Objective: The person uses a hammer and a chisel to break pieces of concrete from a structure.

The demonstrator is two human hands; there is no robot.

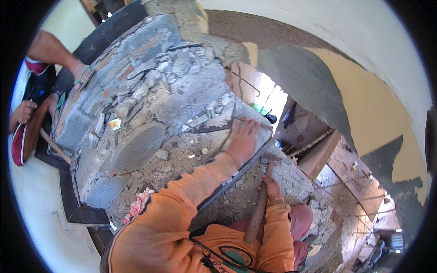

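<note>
My left hand lies flat, fingers spread, on the corner of a grey slab with a dark edge. In my right hand is a hammer, gripped by its wooden handle close to the head. The hammer's head points away from me, over the broken concrete ledge right of the slab. Dust and grit cover the surface left of my left hand.
Loose rubble and broken pieces are heaped beyond my left arm. At the far left another person's sandalled foot rests on the blocks, beside a wooden-handled tool. To the right, bare rods cross an opening with a drop below.
</note>
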